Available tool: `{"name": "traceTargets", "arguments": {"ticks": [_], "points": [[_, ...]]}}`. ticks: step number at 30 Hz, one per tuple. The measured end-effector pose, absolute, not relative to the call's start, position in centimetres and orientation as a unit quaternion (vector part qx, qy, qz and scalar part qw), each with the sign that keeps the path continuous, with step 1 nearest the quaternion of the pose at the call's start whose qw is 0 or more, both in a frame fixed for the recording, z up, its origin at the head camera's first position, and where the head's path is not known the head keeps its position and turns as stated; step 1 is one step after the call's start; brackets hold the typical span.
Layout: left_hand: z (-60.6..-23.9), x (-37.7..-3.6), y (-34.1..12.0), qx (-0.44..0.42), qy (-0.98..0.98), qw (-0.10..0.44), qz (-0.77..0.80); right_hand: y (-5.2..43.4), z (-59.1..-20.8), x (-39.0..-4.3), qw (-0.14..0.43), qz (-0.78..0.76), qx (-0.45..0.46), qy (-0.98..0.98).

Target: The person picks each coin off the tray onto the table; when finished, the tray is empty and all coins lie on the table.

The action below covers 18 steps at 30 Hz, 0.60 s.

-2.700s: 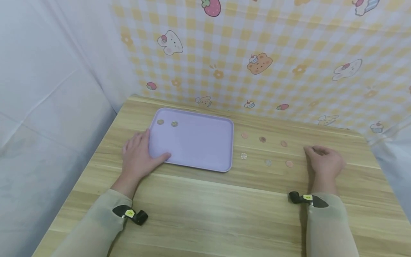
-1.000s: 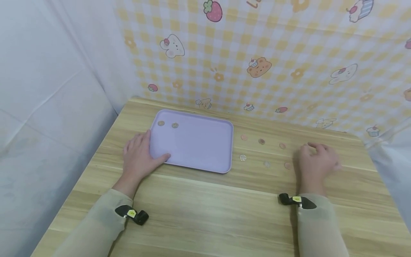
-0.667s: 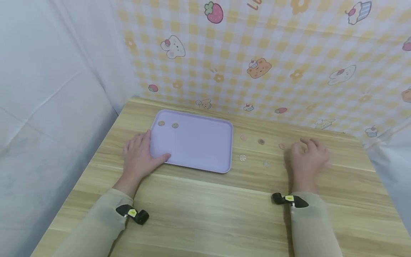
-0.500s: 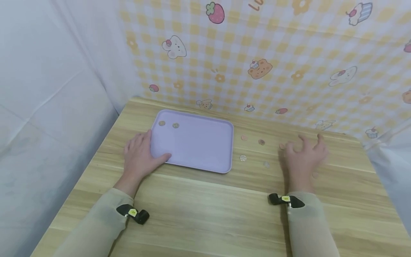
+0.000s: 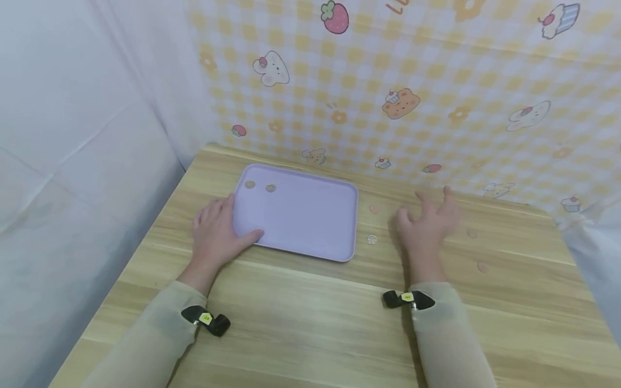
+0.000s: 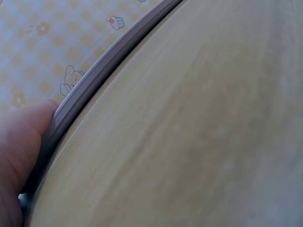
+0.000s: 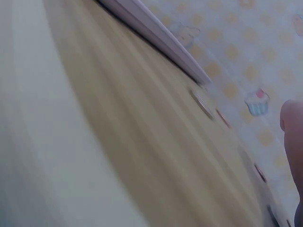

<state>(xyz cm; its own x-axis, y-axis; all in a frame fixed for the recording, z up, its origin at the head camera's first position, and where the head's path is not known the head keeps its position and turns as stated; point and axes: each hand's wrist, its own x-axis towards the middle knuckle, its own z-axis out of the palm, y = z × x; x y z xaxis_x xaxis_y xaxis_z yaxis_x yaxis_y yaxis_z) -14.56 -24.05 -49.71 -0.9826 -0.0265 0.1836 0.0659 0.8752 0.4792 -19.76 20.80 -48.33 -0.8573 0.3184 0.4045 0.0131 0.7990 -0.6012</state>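
Note:
A lavender tray [image 5: 298, 215] lies at the left of the wooden table, two coins near its back left corner: one coin [image 5: 249, 184] and a silver-looking one beside it. My left hand [image 5: 213, 234] rests at the tray's left front corner, fingers along the left side and thumb on the front rim; in the left wrist view the thumb [image 6: 21, 142] touches the rim. Right of the tray lie a copper coin [image 5: 374, 208] and a silver coin [image 5: 372, 239]. Over the coins farther right, hiding several, hovers my right hand [image 5: 427, 223], fingers spread, holding nothing visible.
Beyond my right hand, two faint coins, a greyish one [image 5: 472, 233] and a copper one [image 5: 482, 267], lie on the table [image 5: 310, 318]. A yellow checked cloth [image 5: 359, 81] hangs behind the table's back edge, and a white sheet [image 5: 87, 188] hangs at the left.
My right hand has moved left across the coins, its fingers going from curled together to spread. Two coins now show to its right. The left hand stays at the tray.

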Motion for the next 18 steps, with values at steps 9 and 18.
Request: {"name": "traceTargets", "arguments": {"ticks": [9,18], "points": [[-49.8,-14.7,-24.2,-0.008,-0.965,0.088,-0.248,15.1,-49.0,-20.8,0.297,0.276,-0.014,-0.914],[-49.8,-15.0,-24.4,-0.010,-0.964,0.090,-0.249,11.6,-49.1,-21.7,0.336,0.267,0.049,-0.902]]}}
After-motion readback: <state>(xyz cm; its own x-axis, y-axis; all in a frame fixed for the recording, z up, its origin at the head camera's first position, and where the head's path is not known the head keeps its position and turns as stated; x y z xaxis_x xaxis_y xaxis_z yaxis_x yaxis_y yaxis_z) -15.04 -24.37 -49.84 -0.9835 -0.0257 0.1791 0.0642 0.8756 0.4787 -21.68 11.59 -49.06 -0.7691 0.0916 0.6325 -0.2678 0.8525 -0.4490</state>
